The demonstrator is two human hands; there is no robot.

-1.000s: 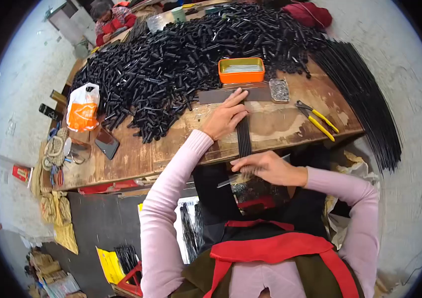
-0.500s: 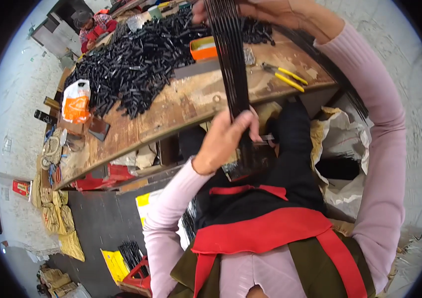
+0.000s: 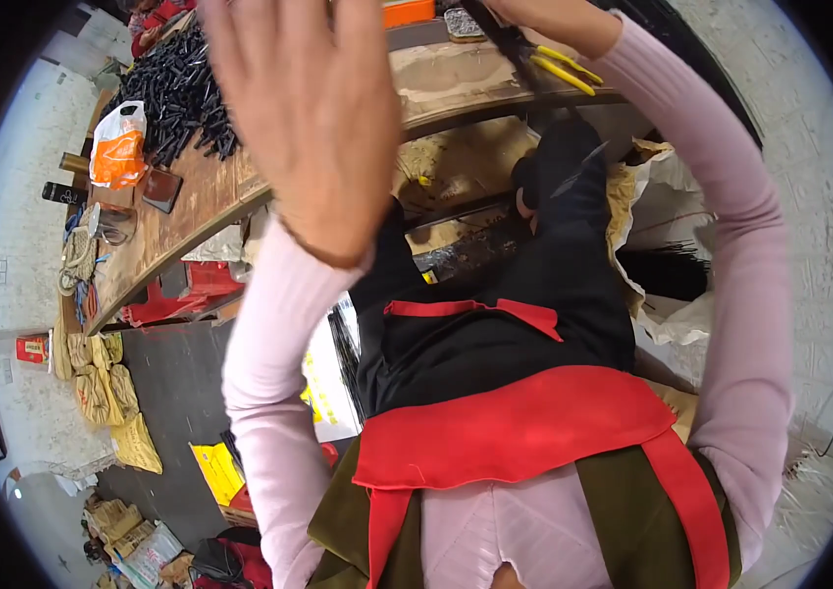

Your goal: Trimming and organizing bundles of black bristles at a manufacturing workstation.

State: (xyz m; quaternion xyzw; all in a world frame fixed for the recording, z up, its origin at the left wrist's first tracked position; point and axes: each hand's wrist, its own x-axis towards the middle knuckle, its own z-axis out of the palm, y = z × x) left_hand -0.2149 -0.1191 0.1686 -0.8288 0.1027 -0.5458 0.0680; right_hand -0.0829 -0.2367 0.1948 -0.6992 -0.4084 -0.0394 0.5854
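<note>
Wooden bench edge point(image 3: 240, 196) — left hand point(image 3: 304, 118) nr.

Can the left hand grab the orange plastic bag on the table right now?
Probably yes. The left hand is raised, open and seems empty, well above the wooden table. The orange plastic bag sits out to its left, with nothing on top of it, though it might be a long stretch.

Bag point(image 3: 118, 147) left on workbench point(image 3: 191, 211), rods point(image 3: 176, 93) behind, pliers point(image 3: 559, 67) seemingly right
</note>
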